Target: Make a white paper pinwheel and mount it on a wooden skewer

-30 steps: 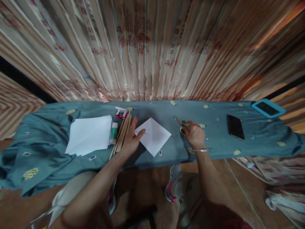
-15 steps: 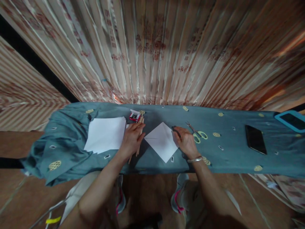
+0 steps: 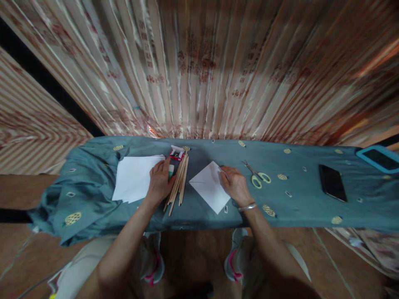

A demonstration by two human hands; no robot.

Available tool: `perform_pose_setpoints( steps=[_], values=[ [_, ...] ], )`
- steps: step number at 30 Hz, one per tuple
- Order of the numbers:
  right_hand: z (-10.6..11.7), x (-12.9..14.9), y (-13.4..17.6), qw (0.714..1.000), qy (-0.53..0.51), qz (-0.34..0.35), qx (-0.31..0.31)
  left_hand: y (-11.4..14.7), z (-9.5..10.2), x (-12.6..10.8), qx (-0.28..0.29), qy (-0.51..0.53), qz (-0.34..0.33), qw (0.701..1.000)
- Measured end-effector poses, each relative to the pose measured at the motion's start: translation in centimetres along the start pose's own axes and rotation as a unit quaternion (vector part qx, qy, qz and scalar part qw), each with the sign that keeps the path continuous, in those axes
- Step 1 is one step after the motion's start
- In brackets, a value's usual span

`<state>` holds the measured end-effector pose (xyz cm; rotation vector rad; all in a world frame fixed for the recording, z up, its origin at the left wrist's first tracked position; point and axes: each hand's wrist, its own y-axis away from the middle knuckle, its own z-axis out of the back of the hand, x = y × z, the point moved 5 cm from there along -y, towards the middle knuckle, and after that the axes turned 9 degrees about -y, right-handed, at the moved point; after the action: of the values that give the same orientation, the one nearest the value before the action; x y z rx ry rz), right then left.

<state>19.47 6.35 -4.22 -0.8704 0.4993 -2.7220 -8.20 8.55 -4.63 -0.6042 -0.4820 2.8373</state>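
Observation:
My left hand [image 3: 160, 180] lies over the right edge of a stack of white paper [image 3: 132, 178], palm down with its fingers apart. Just right of its fingers is a small white and green item [image 3: 171, 170], partly hidden by the hand. Beside it lies a loose bundle of thin wooden sticks [image 3: 178, 182]. A square white sheet of paper [image 3: 208, 185], turned like a diamond and marked by crease lines, rests flat on the cloth. With curled fingers, my right hand [image 3: 233, 182] grips this sheet at its right corner.
A small open red and white box [image 3: 177, 153] sits behind the sticks. Scissors [image 3: 259, 178] with pale green handles lie right of my right hand. Farther right are a black phone [image 3: 333, 182] and a blue-framed device [image 3: 380, 158]. Blue-green cloth [image 3: 302, 207] covers the narrow table.
My left hand has moved left off the wooden sticks, uncovering them and the white and green item. My right hand has shifted slightly left on the sheet.

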Motion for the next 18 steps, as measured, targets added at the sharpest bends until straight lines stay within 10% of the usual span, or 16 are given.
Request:
perform_pose_setpoints(
  steps=[7,12,18],
  values=[
    [0.9,0.7,-0.2,0.999,-0.033,-0.019,-0.012,-0.1,0.9,-1.2,-0.036,0.219,0.069,0.973],
    [0.5,2.8,0.1,0.98,-0.182,-0.082,-0.01,-0.8,2.3,-1.7,-0.102,0.543,0.212,0.806],
    [-3.4,7.7,1.7,0.809,-0.548,-0.193,0.088,-0.2,1.1,-5.3,0.012,0.719,0.242,0.651]
  ],
)
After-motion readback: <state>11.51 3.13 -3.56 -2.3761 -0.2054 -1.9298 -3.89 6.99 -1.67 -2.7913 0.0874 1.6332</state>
